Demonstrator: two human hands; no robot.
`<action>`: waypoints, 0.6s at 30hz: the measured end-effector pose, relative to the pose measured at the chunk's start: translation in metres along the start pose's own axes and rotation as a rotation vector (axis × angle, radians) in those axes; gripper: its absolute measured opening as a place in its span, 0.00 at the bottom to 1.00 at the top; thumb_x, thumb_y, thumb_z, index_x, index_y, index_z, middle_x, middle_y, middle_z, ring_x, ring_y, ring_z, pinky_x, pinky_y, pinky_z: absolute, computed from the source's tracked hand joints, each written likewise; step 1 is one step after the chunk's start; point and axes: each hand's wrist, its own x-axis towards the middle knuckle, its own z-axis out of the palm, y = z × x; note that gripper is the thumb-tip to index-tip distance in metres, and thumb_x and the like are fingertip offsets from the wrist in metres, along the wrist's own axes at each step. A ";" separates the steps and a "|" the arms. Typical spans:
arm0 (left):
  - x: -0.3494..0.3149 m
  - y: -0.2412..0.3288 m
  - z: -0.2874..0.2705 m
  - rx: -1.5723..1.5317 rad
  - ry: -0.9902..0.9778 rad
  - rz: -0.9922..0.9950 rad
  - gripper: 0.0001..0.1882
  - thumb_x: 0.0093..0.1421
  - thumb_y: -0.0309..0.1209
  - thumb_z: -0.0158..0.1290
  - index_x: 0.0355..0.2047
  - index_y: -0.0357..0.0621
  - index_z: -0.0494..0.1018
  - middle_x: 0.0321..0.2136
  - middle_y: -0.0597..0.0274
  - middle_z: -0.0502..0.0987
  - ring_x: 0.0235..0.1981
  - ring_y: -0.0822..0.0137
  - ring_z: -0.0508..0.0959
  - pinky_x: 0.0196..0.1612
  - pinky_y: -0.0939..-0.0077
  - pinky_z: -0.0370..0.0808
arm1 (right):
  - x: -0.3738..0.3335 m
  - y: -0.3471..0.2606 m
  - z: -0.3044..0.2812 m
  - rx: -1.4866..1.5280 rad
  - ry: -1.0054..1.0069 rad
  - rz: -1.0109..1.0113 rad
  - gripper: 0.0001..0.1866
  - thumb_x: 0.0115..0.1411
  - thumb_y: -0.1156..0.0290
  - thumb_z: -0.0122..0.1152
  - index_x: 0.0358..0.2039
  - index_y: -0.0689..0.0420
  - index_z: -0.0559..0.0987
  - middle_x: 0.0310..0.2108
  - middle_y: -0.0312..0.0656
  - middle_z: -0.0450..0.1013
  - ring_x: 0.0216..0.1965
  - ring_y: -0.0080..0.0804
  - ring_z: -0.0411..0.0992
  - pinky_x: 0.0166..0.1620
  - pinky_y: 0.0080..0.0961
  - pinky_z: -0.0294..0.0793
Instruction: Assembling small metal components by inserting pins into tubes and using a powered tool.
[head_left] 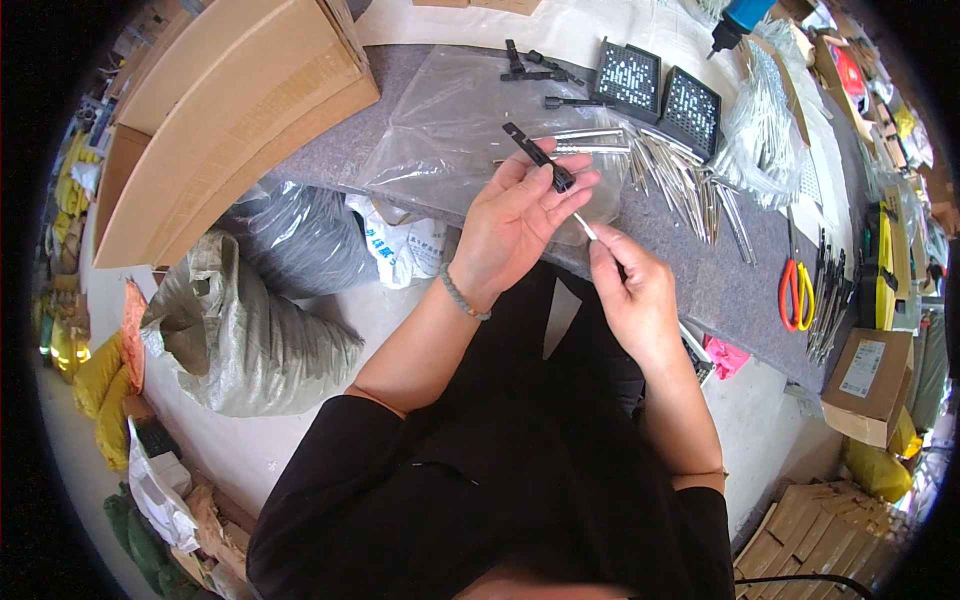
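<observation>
The grey tabletop (650,232) curves across the view. A clear plastic sheet (420,135) covers its middle-left part, with several black plastic parts (535,75) at the sheet's far side. Beside them sit two black trays (628,112) of small pieces. Silvery metal strips (685,190) fan out nearer, and scissors (789,295) with red and yellow handles lie farther right.

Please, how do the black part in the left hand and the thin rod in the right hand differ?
The part is black with a chunky end; the rod is pale and slender. The left hand holds the part, while the right hand pinches the rod. Both are elongated.
</observation>
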 end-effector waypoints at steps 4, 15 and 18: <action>0.000 -0.001 -0.002 -0.018 -0.019 -0.023 0.17 0.65 0.27 0.40 0.54 0.38 0.59 0.50 0.45 0.68 0.52 0.53 0.70 0.57 0.61 0.67 | 0.004 0.005 -0.007 -0.026 -0.018 0.049 0.12 0.57 0.72 0.55 0.43 0.55 0.77 0.34 0.50 0.76 0.33 0.43 0.76 0.36 0.29 0.74; 0.000 -0.010 -0.001 0.077 0.020 -0.016 0.17 0.65 0.27 0.40 0.54 0.41 0.60 0.49 0.48 0.70 0.52 0.55 0.71 0.56 0.63 0.68 | 0.011 0.009 -0.008 0.055 -0.016 -0.021 0.11 0.59 0.69 0.56 0.41 0.57 0.77 0.31 0.48 0.76 0.32 0.43 0.76 0.36 0.28 0.74; -0.001 -0.009 -0.001 0.022 -0.026 -0.025 0.17 0.65 0.27 0.41 0.54 0.42 0.61 0.49 0.48 0.70 0.52 0.55 0.71 0.56 0.64 0.68 | 0.012 0.013 -0.007 0.065 0.034 0.006 0.10 0.59 0.68 0.57 0.39 0.58 0.79 0.30 0.48 0.76 0.31 0.41 0.77 0.35 0.27 0.74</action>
